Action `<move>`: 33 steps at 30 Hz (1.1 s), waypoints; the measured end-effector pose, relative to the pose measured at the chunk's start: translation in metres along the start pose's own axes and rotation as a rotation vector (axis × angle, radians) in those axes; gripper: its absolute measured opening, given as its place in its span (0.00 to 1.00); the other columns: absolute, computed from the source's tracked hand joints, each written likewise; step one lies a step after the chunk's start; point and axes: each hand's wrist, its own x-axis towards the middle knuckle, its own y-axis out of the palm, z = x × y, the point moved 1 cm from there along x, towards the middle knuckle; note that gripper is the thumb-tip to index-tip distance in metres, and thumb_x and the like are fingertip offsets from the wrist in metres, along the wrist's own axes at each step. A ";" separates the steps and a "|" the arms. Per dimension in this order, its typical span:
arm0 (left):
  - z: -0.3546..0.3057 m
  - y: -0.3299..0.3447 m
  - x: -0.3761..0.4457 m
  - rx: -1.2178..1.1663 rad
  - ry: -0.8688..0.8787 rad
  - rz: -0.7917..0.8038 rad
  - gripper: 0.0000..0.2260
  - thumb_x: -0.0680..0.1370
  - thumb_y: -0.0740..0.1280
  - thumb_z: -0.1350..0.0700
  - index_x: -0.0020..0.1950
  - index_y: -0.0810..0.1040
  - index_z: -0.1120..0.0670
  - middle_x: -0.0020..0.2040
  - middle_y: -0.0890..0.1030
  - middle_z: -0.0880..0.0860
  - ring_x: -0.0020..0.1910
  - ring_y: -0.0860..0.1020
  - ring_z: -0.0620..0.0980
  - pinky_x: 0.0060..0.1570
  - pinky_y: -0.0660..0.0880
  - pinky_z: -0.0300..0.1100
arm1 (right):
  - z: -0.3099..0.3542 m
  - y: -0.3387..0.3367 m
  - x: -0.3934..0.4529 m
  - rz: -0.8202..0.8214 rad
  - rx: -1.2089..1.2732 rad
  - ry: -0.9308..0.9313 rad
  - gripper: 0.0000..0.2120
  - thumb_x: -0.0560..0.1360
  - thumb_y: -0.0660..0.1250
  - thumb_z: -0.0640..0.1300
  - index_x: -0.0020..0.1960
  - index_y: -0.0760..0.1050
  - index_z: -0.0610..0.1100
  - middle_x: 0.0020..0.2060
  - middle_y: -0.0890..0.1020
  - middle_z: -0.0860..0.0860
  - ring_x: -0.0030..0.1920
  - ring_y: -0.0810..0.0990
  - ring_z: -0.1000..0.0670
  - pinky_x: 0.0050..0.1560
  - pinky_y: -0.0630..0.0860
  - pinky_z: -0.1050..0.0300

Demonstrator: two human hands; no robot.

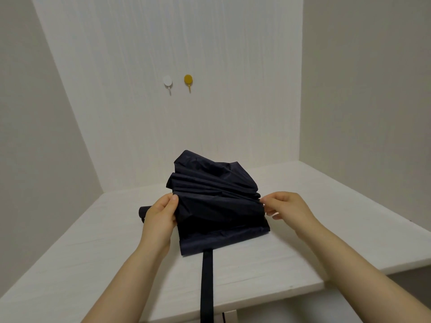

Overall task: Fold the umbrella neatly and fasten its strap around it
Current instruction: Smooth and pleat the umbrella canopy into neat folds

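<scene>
So starting on the left, my left hand (pixel 161 213) is closed on the left edge of the umbrella (pixel 214 201), thumb on top pinching the dark fabric, and there's a rounded dark end of the umbrella poking out just behind that hand, probably the handle or tip, can't tell which. The umbrella itself is sitting on the white table (pixel 326 229) pretty much dead center in front of me, collapsed down but with the canopy all bunched and puffy up top. The lower part looks flatter, like a few panels are already smoothed and laid over. The strap (pixel 206 283) is hanging loose from the bottom edge, running straight toward me and off the table edge, not wrapped around anything. On the right, my right hand (pixel 286 208) is pinching the fabric edge with fingertips. I'd call it maybe a third done: pleats still need tidying, then rolling, then the strap.
</scene>
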 end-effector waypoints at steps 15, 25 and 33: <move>0.003 -0.002 0.000 -0.024 -0.010 0.001 0.12 0.80 0.57 0.58 0.44 0.79 0.57 0.45 0.80 0.56 0.46 0.75 0.54 0.49 0.72 0.48 | 0.004 -0.003 -0.017 0.016 -0.083 0.135 0.11 0.73 0.65 0.44 0.34 0.80 0.43 0.35 0.81 0.51 0.35 0.74 0.50 0.37 0.72 0.60; 0.003 -0.003 -0.003 -0.031 -0.005 0.013 0.11 0.80 0.58 0.58 0.43 0.77 0.58 0.44 0.77 0.58 0.45 0.73 0.55 0.49 0.70 0.49 | -0.005 0.011 -0.014 0.165 0.084 0.497 0.15 0.73 0.67 0.51 0.34 0.77 0.41 0.28 0.75 0.50 0.21 0.67 0.54 0.23 0.65 0.66; 0.001 -0.003 -0.006 -0.067 -0.005 0.028 0.12 0.80 0.57 0.59 0.45 0.79 0.57 0.45 0.81 0.54 0.46 0.77 0.53 0.49 0.74 0.46 | -0.012 0.014 -0.012 0.114 0.309 0.553 0.13 0.73 0.68 0.43 0.31 0.70 0.43 0.21 0.71 0.52 0.15 0.64 0.57 0.17 0.59 0.71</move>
